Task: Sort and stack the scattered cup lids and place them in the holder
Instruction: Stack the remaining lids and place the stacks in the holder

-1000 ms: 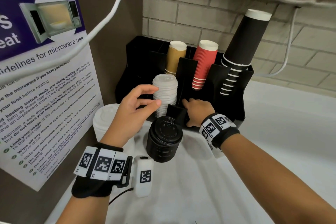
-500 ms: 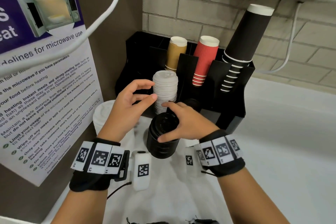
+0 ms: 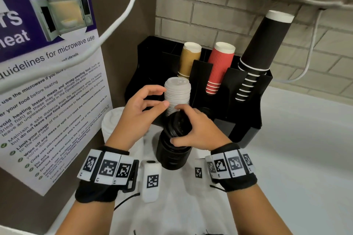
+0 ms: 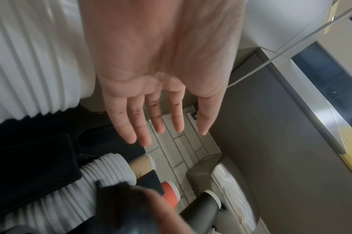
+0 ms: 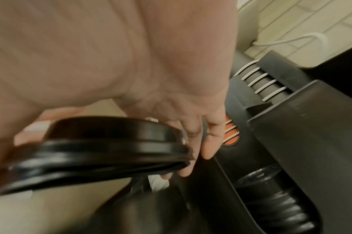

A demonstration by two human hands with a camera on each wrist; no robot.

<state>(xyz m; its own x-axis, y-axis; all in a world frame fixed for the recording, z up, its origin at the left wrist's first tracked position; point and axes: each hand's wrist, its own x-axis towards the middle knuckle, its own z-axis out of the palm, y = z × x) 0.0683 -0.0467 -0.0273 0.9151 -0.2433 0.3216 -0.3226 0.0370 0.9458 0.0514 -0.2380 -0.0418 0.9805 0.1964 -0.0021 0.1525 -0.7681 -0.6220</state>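
Black cup lids (image 3: pixel 178 126) gripped by the right hand (image 3: pixel 198 131) above a black lid stack (image 3: pixel 172 155) on the surface.

The lids are glossy, round, rimmed and tilted. The left hand (image 3: pixel 140 112) is held open, empty, beside white lids (image 3: pixel 177 93) in the holder (image 3: pixel 246 120). A poster (image 3: pixel 53 89) reads "guidelines for microwave use".

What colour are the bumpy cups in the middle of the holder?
Red, with white rims. The ribbed red paper cups show best in the head view.
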